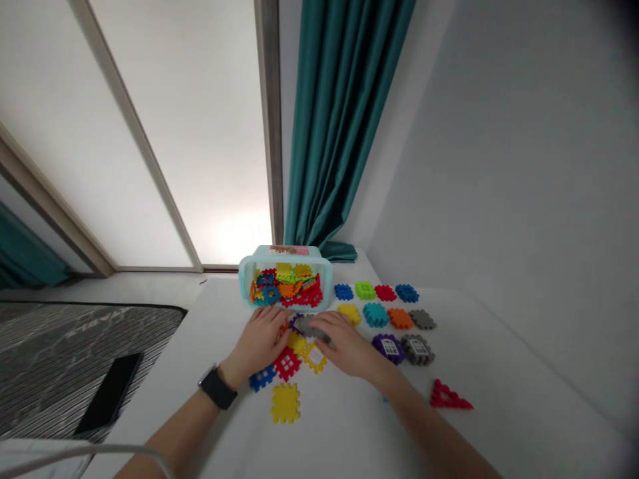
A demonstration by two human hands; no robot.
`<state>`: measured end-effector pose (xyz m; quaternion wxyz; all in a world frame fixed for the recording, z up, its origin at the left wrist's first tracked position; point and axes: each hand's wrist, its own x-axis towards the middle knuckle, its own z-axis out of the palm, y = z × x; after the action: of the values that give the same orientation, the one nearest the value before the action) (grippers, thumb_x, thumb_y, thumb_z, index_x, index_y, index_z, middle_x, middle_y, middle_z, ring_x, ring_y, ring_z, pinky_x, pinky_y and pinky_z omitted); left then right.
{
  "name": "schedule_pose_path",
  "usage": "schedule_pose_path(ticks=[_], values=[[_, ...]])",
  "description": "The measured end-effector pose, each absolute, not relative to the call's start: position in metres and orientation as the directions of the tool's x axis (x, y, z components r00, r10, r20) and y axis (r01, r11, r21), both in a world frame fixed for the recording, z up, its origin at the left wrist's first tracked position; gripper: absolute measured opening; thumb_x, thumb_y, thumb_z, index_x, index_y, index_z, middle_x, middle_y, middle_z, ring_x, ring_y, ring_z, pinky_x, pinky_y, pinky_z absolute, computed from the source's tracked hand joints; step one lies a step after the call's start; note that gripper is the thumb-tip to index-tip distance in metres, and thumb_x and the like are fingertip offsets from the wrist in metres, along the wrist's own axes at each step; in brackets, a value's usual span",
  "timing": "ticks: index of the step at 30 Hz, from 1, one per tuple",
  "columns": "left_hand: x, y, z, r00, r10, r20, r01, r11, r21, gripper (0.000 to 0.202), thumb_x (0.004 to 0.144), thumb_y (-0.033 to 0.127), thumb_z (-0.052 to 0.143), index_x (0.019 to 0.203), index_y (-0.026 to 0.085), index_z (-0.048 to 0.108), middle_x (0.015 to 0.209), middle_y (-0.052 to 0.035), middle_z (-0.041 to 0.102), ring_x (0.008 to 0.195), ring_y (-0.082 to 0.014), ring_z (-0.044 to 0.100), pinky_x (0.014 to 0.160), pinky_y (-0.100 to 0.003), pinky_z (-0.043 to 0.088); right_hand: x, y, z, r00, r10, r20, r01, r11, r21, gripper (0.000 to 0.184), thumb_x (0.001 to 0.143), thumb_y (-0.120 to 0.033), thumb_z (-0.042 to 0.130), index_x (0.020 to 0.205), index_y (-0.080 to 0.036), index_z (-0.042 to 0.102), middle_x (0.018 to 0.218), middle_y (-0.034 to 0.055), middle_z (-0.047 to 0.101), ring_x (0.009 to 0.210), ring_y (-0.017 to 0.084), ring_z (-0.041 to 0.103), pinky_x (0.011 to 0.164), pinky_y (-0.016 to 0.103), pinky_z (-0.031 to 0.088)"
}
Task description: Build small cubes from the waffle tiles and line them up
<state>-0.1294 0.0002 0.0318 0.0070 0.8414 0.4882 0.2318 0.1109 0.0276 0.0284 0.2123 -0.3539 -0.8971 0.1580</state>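
Square interlocking plastic tiles with notched edges lie in a small heap between my hands. My left hand (262, 338) rests at the heap's left side, fingers spread forward beside an orange tile (283, 326) that it partly hides. My right hand (344, 338) has its fingers closed over a grey tile (310, 326). A purple tile (296, 324) shows just left of the grey one. Closer to me are a red window tile (287, 364), a yellow tile with a white label (314, 357) and a blue tile (262, 378). A plain yellow tile (286, 403) lies apart in front.
A light-blue tub (241, 279) on its side, opening toward me, holds many mixed tiles. To the right stand rows of colour-sorted tiles, including a purple stack (388, 348) and a grey stack (418, 349). A red triangle piece (448, 396) lies near my right forearm. A wall borders the right side.
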Motion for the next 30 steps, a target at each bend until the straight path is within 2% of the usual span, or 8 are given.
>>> schedule_pose_path(ticks=[7,11,16,26,30], values=[[-0.169,-0.012,0.015,0.339,0.854,0.394,0.843,-0.462,0.276,0.020,0.095,0.022,0.049,0.108,0.021,0.064,0.110,-0.0083,0.068,0.106,-0.0257,0.061,0.094,-0.044,0.048,0.077,0.028,0.019,-0.688,0.670,0.280,0.535,0.728,-0.428,0.038,0.088,-0.010,0.057,0.124,-0.021,0.063,0.127,0.0097,0.065,0.121,0.025,0.057,0.106,0.043,0.046],[-0.179,-0.014,0.003,0.313,0.843,0.437,0.807,-0.479,0.346,0.021,0.095,0.022,0.048,0.107,0.020,0.065,0.109,-0.0088,0.068,0.106,-0.0244,0.062,0.093,-0.042,0.050,0.066,0.035,0.017,-0.666,0.691,0.280,0.586,0.717,-0.377,0.037,0.090,-0.011,0.055,0.125,-0.020,0.062,0.132,0.0118,0.061,0.124,0.027,0.055,0.107,0.045,0.045],[-0.179,-0.015,-0.002,0.316,0.853,0.415,0.790,-0.479,0.382,0.022,0.095,0.024,0.048,0.107,0.020,0.067,0.108,-0.0094,0.068,0.102,-0.0246,0.063,0.090,-0.042,0.052,0.057,0.033,0.019,-0.620,0.736,0.273,0.654,0.677,-0.339,0.036,0.091,-0.014,0.055,0.126,-0.019,0.061,0.133,0.0131,0.059,0.125,0.029,0.052,0.107,0.048,0.044],[-0.172,-0.013,-0.002,0.321,0.854,0.410,0.756,-0.492,0.432,0.029,0.095,0.022,0.048,0.119,0.020,0.064,0.120,-0.0106,0.067,0.112,-0.0244,0.063,0.100,-0.043,0.052,0.079,-0.007,0.010,-0.571,0.785,0.241,0.690,0.618,-0.377,0.045,0.091,-0.019,0.056,0.136,-0.024,0.056,0.142,0.0112,0.055,0.134,0.030,0.047,0.113,0.051,0.040],[-0.163,-0.007,0.007,0.412,0.831,0.374,0.742,-0.544,0.392,0.034,0.095,0.024,0.053,0.128,0.021,0.059,0.132,-0.0111,0.063,0.122,-0.0253,0.058,0.106,-0.044,0.049,0.084,-0.016,-0.004,-0.506,0.825,0.251,0.731,0.565,-0.382,0.047,0.091,-0.020,0.055,0.138,-0.024,0.055,0.145,0.0123,0.052,0.138,0.033,0.043,0.114,0.055,0.039]])
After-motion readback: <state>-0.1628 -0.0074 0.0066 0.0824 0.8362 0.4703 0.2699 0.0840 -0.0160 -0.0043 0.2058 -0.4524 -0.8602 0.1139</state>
